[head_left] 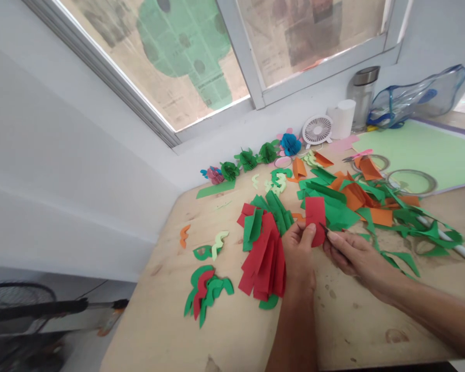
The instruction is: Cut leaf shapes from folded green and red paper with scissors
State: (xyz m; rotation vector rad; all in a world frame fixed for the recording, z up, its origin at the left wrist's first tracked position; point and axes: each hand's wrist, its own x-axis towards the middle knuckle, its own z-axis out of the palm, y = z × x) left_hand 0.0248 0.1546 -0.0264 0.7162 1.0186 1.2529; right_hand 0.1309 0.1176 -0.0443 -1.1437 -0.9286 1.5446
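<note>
My left hand point(300, 245) pinches a red paper piece point(315, 206) upright, thumb across its front. Close against the paper's right edge, my right hand point(346, 250) is closed around small scissors point(324, 228); only their dark tip shows, and the handles are hidden in the fingers. Just left of my left hand lies a fanned pile of folded red paper point(264, 261). Folded green strips point(277, 209) lie behind it. Beyond both hands spreads a heap of green paper point(325, 199) mixed with orange paper point(358, 196).
Wavy green and red cutouts point(207, 292) lie on the wooden table point(155, 320) at left. Paper pompoms point(248, 160) line the wall. A small white fan point(318, 130), a glass bottle point(362, 98), tape rolls point(412, 182) and a light green sheet point(442, 152) stand or lie at back right.
</note>
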